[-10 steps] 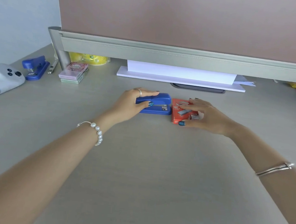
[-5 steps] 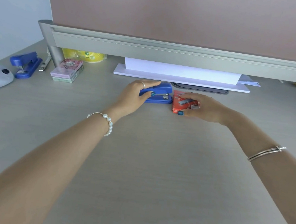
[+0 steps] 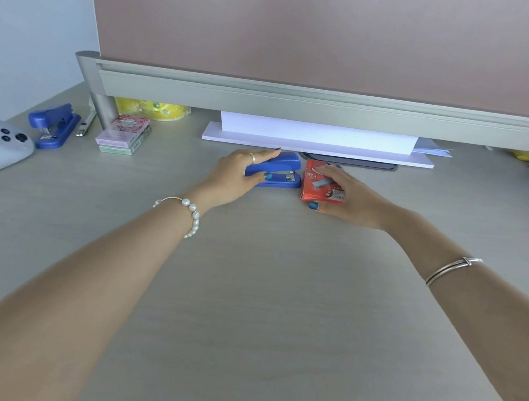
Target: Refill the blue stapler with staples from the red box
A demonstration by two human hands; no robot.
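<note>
The blue stapler (image 3: pixel 279 169) lies closed and flat on the counter (image 3: pixel 263 297); the red box (image 3: pixel 318 186) sits just beside it, shut.

Soft, even daylight is filling the scene, leaving the pale surface (image 3: pixel 263 297) bright with no glare. Only faint, diffuse shadows are lying beneath the forearms and under the grey rail (image 3: pixel 330 106). The wide lens is bending that rail and stretching the arms at the lower corners. Detail is looking slightly soft throughout.
</note>
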